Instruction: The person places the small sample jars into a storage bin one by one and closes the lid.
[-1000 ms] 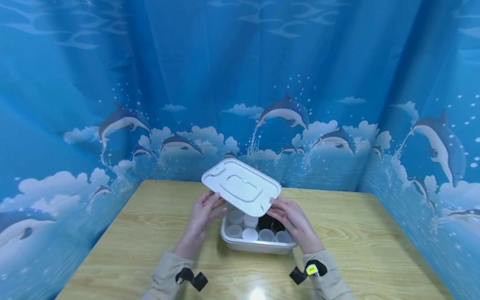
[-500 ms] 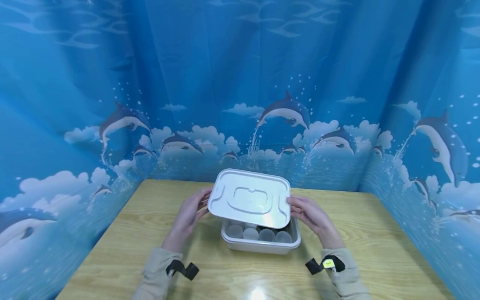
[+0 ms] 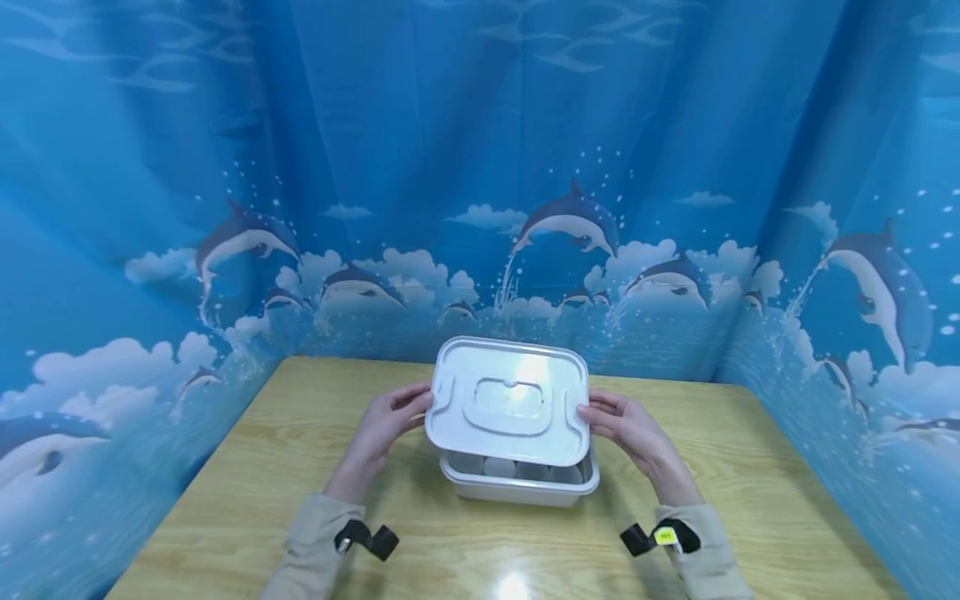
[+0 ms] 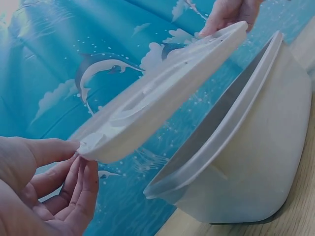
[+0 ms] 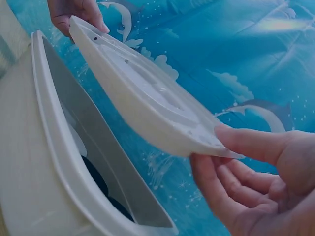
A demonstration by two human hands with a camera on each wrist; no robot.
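A white rectangular lid [image 3: 510, 446] with a recessed oval in its middle hangs above a white storage box [image 3: 517, 493]. Its left end is pinched between thumb and fingers by my left hand [image 3: 382, 427]. My right hand [image 3: 632, 433] pinches the opposite end the same way. Both wrist views show a gap between the lid [image 4: 147, 103] and the box rim [image 5: 59, 162]. Round-topped containers [image 3: 499, 467], pale in the head view, stand inside the box along its near side; the lid hides those farther back. Dark round shapes [image 5: 96, 174] show inside the box in the right wrist view.
The box stands on a light wooden table [image 3: 285, 467]. Behind and at both sides hangs a blue curtain [image 3: 375, 167] printed with dolphins and clouds. Each sleeve carries a black wrist strap [image 3: 365, 537].
The lid has swung from a slant to nearly level and come lower over the box, covering more of its contents. My right hand has moved right; both hands keep their grip.
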